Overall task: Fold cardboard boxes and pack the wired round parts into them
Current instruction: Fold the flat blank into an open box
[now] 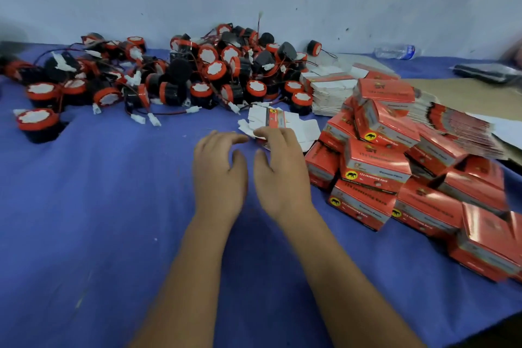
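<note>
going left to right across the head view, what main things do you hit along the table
pile of wired round parts → left hand → right hand → stack of folded red boxes → fanned flat box blanks

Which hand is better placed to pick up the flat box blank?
Right. The right hand already has its fingertips at the flat box blank; the left hand hovers open over bare blue cloth beside it.

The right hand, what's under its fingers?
Under the right hand, its fingertips rest on a flat, unfolded cardboard box, white with a red strip, lying on the blue cloth. The hand covers the near edge of the box.
</note>
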Tool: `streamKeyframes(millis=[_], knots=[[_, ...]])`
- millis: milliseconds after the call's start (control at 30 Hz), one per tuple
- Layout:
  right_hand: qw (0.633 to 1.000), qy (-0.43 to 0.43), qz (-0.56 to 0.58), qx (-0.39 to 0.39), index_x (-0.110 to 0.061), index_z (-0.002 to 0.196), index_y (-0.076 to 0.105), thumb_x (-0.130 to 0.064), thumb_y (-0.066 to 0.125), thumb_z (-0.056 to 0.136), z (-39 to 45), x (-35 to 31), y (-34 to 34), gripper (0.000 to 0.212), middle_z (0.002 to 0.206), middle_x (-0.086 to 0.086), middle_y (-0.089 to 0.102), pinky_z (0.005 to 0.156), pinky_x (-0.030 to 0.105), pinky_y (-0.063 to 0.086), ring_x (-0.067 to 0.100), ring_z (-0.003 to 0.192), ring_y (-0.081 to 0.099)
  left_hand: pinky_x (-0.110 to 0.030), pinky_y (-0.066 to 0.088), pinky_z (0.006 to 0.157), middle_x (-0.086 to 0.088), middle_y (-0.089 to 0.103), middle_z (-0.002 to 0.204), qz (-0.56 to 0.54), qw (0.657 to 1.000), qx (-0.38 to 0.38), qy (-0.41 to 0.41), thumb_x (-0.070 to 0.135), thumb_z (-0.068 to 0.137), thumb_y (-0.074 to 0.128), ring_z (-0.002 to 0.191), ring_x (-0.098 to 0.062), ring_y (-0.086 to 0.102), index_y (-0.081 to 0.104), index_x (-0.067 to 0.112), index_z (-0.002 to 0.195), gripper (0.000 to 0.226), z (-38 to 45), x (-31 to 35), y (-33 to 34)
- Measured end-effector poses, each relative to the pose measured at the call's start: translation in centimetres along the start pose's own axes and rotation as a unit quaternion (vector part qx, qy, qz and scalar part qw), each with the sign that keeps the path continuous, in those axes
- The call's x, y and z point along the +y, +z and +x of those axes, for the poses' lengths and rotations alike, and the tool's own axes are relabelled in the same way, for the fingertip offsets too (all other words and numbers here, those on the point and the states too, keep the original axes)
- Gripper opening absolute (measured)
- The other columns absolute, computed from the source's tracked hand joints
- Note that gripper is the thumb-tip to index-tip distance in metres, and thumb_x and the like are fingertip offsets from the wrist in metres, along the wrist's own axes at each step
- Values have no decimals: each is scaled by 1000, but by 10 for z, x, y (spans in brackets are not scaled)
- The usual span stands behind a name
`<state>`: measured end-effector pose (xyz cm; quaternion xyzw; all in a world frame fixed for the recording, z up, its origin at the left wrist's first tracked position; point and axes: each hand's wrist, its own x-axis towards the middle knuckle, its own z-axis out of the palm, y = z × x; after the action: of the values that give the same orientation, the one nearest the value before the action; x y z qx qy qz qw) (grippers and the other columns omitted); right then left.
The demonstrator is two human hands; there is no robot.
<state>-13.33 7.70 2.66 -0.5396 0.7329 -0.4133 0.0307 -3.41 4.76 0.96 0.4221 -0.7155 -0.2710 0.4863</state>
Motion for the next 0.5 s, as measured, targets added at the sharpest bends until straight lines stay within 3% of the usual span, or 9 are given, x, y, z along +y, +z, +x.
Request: streamKeyframes(millis=[67,133,167,267,367,433,500], knots=[[1000,0,29,7,-11,132,50,-9,50,91,11,-3,11,41,130,9,47,95,39,40,26,114,45,-49,48,88,-5,65,111,-10,997,28,-75,-2,91,46,104,-35,56,68,14,112,34,5,-17,-17],[999,31,-27,17,-10,132,49,-13,51,90,28,-7,25,43,135,12,46,100,42,36,30,121,42,-44,46,66,-10,65,104,-24,983,46,-173,8,95,43,79,-33,56,67,21,113,33,8,-28,-25],[995,61,-76,16,-11,133,47,-16,52,89,38,-5,32,44,140,15,42,106,44,31,32,127,38,-39,44,62,-6,65,99,-16,975,50,-216,13,95,42,72,-27,54,66,25,112,31,9,-30,-26],[972,136,-189,-41,-10,136,43,-26,50,90,45,5,46,48,148,20,34,117,50,14,35,138,28,-35,44,62,2,65,86,65,970,-9,-236,21,94,46,71,-18,56,68,22,96,22,20,-38,-31],[961,74,-266,-23,-13,121,51,-26,48,90,38,9,55,35,128,10,53,105,48,25,29,119,44,-50,57,77,-7,67,74,42,959,-39,-276,14,88,49,71,-28,65,62,1,81,20,48,-49,-44],[956,18,-293,-16,-14,114,55,-26,47,91,35,8,56,27,119,7,55,98,44,28,27,111,47,-53,58,76,-11,65,68,31,953,-35,-298,12,87,47,61,-25,64,59,-5,84,21,58,-55,-47],[956,-29,-293,20,-12,105,58,-21,48,92,31,6,54,19,111,9,59,92,42,31,29,105,50,-51,55,70,-16,65,72,91,956,-39,-276,16,90,45,61,-22,60,59,-6,88,25,59,-59,-44]])
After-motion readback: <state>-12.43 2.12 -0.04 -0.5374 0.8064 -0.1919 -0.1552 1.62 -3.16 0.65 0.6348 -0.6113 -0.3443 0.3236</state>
